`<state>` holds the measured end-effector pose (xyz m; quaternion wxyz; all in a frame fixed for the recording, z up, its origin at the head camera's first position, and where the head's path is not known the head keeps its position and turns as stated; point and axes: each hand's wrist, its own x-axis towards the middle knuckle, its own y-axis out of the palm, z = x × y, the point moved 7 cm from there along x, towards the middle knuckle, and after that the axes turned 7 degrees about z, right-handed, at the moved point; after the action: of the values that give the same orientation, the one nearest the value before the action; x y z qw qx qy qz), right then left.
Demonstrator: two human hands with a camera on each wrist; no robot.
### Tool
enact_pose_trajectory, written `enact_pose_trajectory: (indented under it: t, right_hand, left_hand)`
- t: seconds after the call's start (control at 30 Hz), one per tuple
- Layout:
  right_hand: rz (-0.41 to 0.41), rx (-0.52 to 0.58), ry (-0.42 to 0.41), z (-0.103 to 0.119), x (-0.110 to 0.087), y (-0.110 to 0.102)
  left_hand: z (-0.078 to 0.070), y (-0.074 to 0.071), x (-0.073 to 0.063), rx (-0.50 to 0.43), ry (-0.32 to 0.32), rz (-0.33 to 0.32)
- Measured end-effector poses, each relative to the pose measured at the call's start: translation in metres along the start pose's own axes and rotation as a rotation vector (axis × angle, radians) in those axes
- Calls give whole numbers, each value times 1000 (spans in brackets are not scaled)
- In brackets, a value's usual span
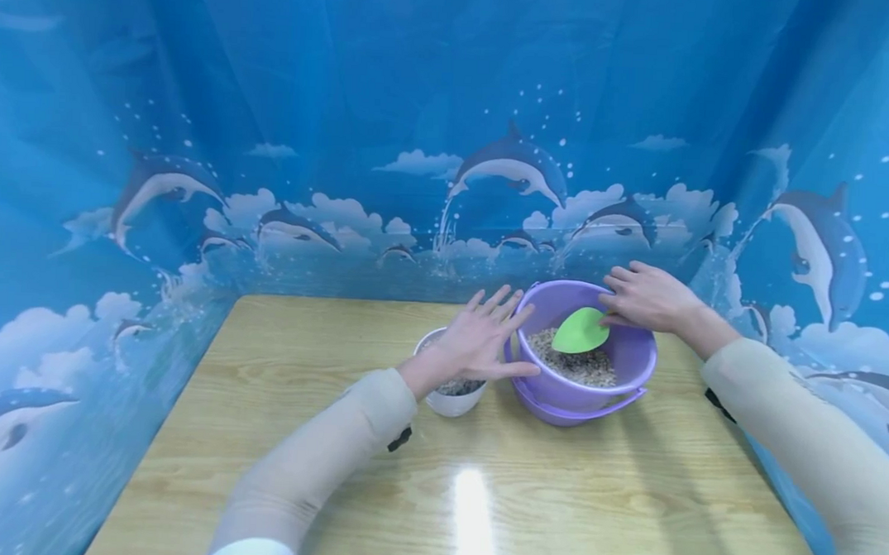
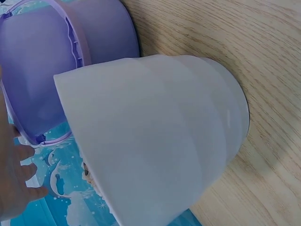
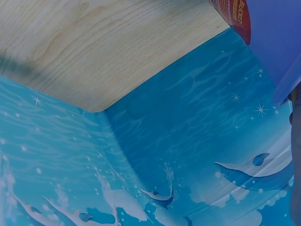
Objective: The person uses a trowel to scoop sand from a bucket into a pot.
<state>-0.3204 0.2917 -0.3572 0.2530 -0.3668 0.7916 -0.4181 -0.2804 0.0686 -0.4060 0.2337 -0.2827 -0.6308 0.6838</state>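
In the head view, a purple bucket [image 1: 559, 388] stands on the table with grainy, gravel-like material [image 1: 593, 372] inside. My right hand [image 1: 650, 300], at the bucket's far right rim, holds a green leaf-shaped scoop [image 1: 580, 331] tilted over the gravel; its grip is hidden by the fingers. My left hand [image 1: 480, 342] is spread, fingers apart, above a white pot [image 1: 454, 405] and next to the bucket's left rim. Similar dark and light grains show in the pot. The left wrist view has the white pot [image 2: 155, 132] large, and fingers [image 2: 28, 193] extended past its rim.
The wooden table [image 1: 299, 370] has its back edge right before a blue dolphin-print curtain [image 1: 392, 101], which also hangs at both sides. The bucket's handle [image 1: 618, 408] hangs down in front. A bright light reflection [image 1: 473, 519] lies on the near tabletop.
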Motion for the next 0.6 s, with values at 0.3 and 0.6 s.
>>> enact_pose_trajectory:
  t: [0.3, 0.6]
  right_hand:
    - [-15, -181, -81, 10, 10, 0]
    - [-87, -381, -134, 20, 16, -1]
  left_hand:
    - [-1, -1, 4, 23, -2, -10]
    - [0, 0, 5, 35, -7, -2]
